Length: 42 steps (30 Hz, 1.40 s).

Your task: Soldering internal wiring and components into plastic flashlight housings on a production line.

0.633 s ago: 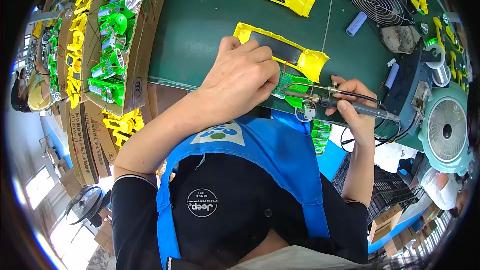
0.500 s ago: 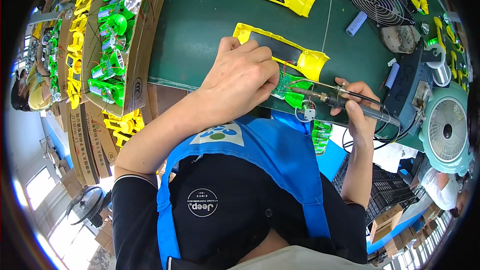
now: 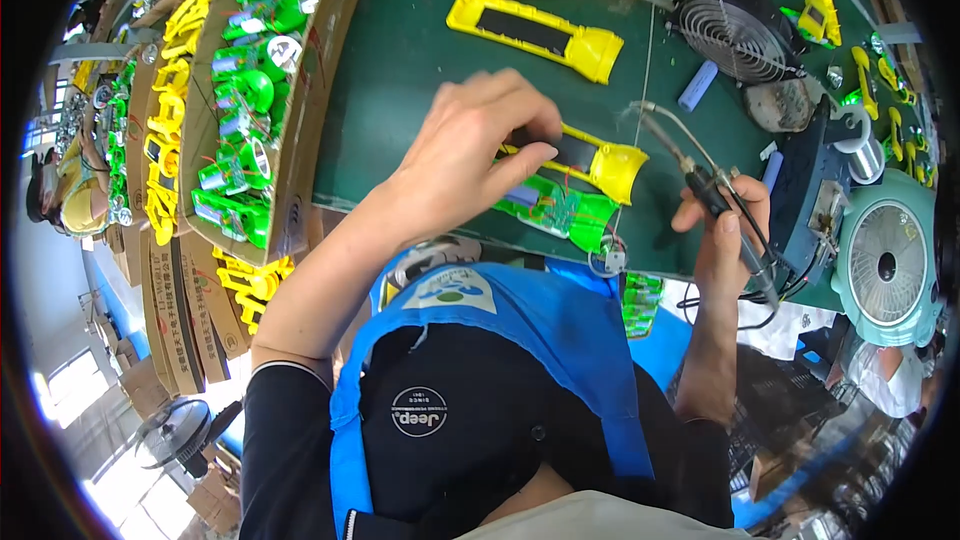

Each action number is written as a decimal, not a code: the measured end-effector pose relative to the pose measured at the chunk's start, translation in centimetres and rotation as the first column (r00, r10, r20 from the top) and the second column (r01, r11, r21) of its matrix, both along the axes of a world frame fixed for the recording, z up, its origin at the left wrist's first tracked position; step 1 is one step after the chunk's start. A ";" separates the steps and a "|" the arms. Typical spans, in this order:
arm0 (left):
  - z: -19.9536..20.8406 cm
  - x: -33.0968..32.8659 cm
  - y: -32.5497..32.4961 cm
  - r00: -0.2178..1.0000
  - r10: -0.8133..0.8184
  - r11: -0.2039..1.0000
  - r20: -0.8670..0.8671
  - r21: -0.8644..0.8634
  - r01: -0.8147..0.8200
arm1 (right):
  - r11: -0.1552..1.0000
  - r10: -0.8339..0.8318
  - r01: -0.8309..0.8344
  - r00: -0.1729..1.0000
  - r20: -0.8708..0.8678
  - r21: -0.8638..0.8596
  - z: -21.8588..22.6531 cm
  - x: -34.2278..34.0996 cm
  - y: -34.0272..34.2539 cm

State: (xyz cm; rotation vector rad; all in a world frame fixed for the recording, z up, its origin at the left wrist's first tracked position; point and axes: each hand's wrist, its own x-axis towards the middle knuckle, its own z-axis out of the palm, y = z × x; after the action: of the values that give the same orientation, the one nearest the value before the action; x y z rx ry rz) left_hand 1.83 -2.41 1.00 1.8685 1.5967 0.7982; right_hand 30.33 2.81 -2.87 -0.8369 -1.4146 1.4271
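My right hand (image 3: 722,225) grips a soldering iron (image 3: 705,190) with a thin curved metal tube alongside; its tip is raised over the bench, apart from the work. Below the iron lies a green plastic housing (image 3: 592,230) with a circuit board (image 3: 562,212), a blue battery cell (image 3: 520,196) and thin wires. A small whitish part (image 3: 612,258) hangs by wires at the bench edge. My left hand (image 3: 480,145) is over the near yellow casing (image 3: 620,172), thumb and fingers apart, slightly blurred. It hides the casing's left end; whether it touches the casing cannot be made out.
Two more yellow casings (image 3: 590,52) lie farther back. At right are a black fan (image 3: 735,20), a loose battery cell (image 3: 698,86), a solder spool (image 3: 860,145) and a teal fan (image 3: 888,240). A cardboard box (image 3: 325,70) of green housings stands at left.
The soldering iron has lifted from the circuit board and moved up, away from it. My left hand has opened its thumb away from its fingers, uncovering the battery cell. The view has shifted.
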 end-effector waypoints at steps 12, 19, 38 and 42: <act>-1.1 -2.8 -5.1 0.869 -0.103 0.930 -0.484 0.263 0.257 | 0.921 0.124 -0.157 0.986 0.113 0.356 -1.5 -8.0 4.6; -2.1 -3.8 -8.4 0.933 0.084 0.953 -0.351 0.301 0.028 | 0.920 0.010 -0.141 0.941 0.338 0.366 -2.9 -8.3 5.8; -3.3 -7.9 19.9 0.677 0.637 0.760 -0.369 0.154 -0.631 | 0.971 0.035 -0.069 0.988 0.153 0.229 -5.2 -4.2 2.4; 2.6 -8.9 10.9 0.892 0.393 0.830 -0.224 0.503 -0.239 | 0.988 -0.003 -0.006 0.998 0.057 0.157 -6.0 -3.7 2.0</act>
State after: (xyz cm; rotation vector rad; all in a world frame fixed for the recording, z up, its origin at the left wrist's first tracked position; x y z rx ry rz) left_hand -7.08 8.51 3.62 2.1747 2.1131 1.1553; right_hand 26.62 4.84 -8.88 -0.7804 -1.5496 1.2831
